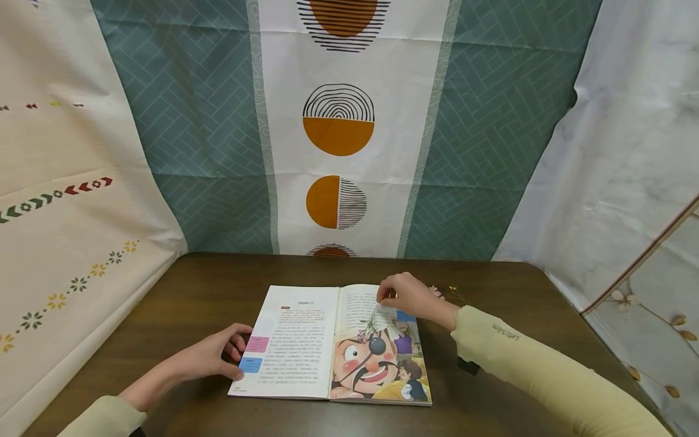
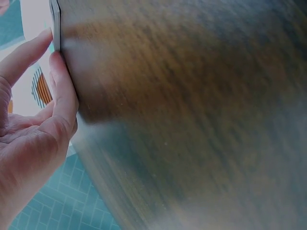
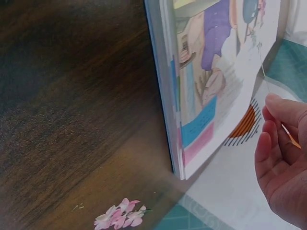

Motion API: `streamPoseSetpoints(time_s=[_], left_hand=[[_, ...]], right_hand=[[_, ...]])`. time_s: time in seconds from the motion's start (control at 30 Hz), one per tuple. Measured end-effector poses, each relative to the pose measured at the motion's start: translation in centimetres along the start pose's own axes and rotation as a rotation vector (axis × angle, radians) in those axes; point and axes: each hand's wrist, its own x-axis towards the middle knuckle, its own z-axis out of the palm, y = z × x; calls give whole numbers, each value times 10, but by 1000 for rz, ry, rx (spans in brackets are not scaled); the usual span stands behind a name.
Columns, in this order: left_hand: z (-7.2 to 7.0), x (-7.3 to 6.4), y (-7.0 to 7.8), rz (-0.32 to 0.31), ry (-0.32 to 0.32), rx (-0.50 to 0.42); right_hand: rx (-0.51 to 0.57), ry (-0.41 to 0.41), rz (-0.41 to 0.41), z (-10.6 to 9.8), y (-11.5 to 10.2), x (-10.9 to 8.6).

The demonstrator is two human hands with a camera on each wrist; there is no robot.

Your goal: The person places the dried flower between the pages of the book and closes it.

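Note:
An open illustrated book (image 1: 297,358) lies flat on the brown table, text on its left page and a cartoon pirate on the right page. My right hand (image 1: 406,297) is over the upper right page, and its thumb and fingertips pinch the thin stem of a small flower sprig (image 1: 371,323). The sprig hangs down toward the pirate's hat; its stem (image 3: 263,69) runs up to the fingertips in the right wrist view. My left hand (image 1: 210,357) rests at the book's lower left corner, thumb on the page margin, other fingers beside the edge.
Pink blossoms (image 3: 121,215) lie on the table beyond the book's right side, with a small yellow-flowered sprig (image 1: 455,293) near them. Patterned cloth (image 1: 213,152) hangs behind the table (image 1: 218,285) and along both sides.

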Motion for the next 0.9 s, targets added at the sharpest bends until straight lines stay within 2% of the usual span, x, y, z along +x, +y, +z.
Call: streamPoseSetpoints(time_s=[0.37,0.53,0.9], left_hand=[[0,0,-2,18,0,-24],[0,0,-1,10,3,-25],[0,-1,1,5,1,-21]], right_hand=[[-21,-12,3,7,1,13],[-13,-16,-30,10,0,20],[-8,-47,-37,11,-3,28]])
